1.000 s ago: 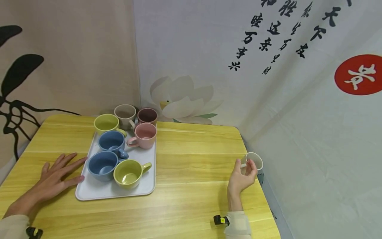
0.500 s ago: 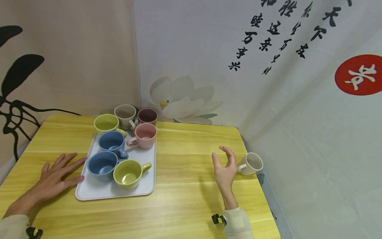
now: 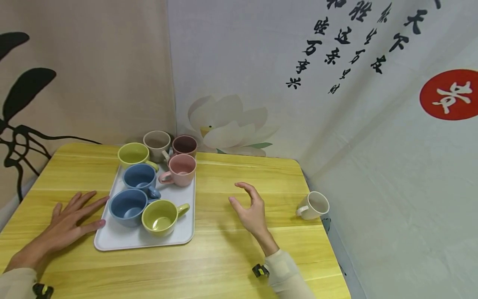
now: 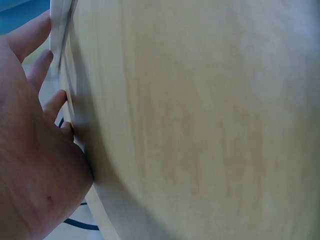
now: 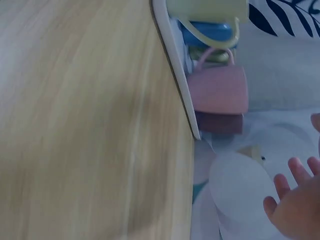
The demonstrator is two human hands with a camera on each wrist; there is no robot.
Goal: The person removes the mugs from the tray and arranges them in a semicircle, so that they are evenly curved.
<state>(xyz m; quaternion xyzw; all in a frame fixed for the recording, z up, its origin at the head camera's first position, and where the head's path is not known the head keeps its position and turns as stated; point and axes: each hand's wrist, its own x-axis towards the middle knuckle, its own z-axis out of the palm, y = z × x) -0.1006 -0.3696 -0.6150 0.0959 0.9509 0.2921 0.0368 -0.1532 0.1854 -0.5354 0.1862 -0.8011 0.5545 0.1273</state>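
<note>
On the left, a white tray bears several cups. My left hand rests on the table beside it, fingers spread, with the fingertips at the tray's left edge. The tray's near end holds a yellow-green cup and a blue cup. Behind them are a second blue cup and a pink cup. My right hand hovers over the table to the right of the tray, thumb and fingers apart and holding nothing. A white cup stands near the table's right edge.
At the tray's far end are another yellow-green cup, a grey cup and a dark maroon cup. The wooden table meets a printed cloth behind and on the right.
My right hand has let go of the white cup and moved left toward the tray, its fingers apart. The white cup stays at the right edge. My left hand has not moved.
</note>
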